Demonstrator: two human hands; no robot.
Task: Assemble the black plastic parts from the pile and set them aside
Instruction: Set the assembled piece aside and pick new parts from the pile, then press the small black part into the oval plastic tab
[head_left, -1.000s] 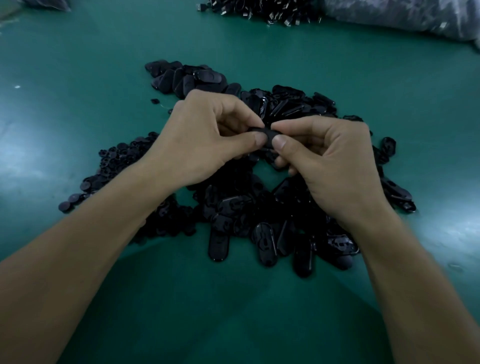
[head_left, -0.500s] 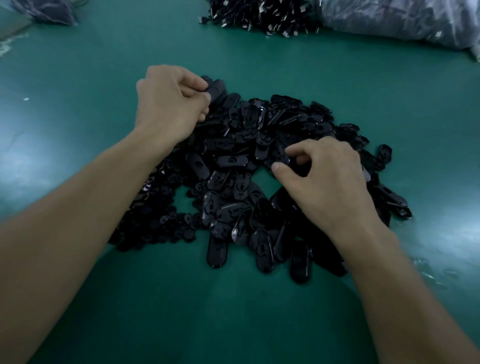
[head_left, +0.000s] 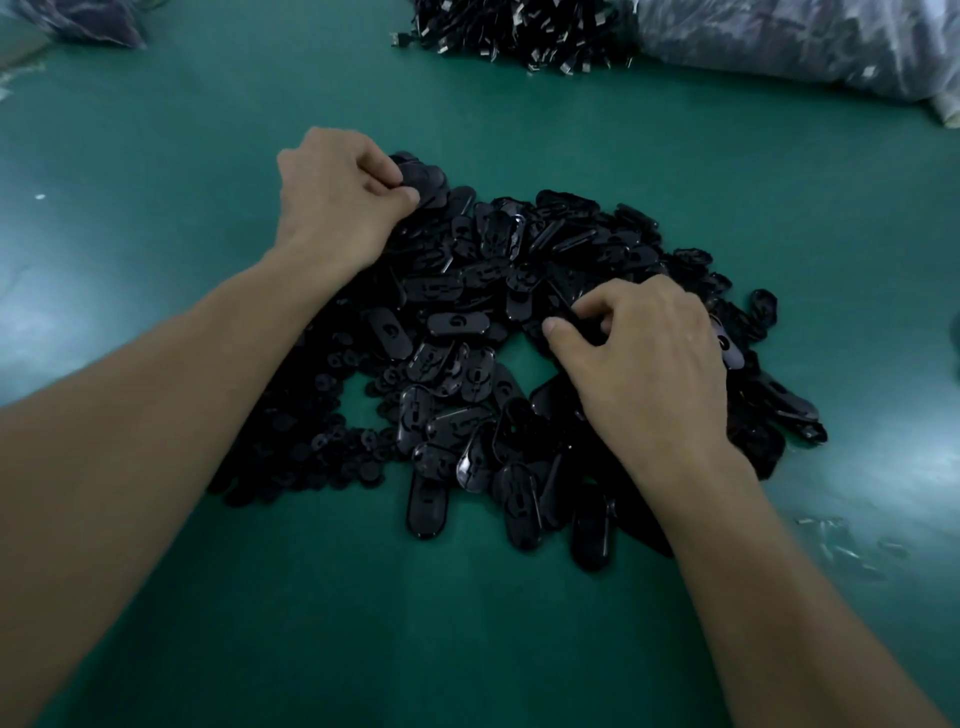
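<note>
A broad pile of black oval plastic covers (head_left: 467, 322) spreads over the middle of the green table (head_left: 467, 623), with several small round black pieces (head_left: 322, 431) heaped at its left side. My left hand (head_left: 337, 208) is at the pile's far left corner, thumb and fingers pinching a black oval part (head_left: 421, 179) that lies on the stacked parts there. My right hand (head_left: 649, 353) rests on the right half of the pile, its thumb and curled fingers pinching a thin black part (head_left: 576, 317).
A second heap of black parts with metal tips (head_left: 519, 31) lies at the far edge. Beside it on the right is a grey plastic bag (head_left: 779, 41), and another bag (head_left: 78, 21) sits at the far left corner. Small clear scraps (head_left: 841, 540) lie at the right.
A second ago both hands held one part together above the pile. The left hand carried it to the far left corner; the right hand dropped onto the pile and pinched another part.
</note>
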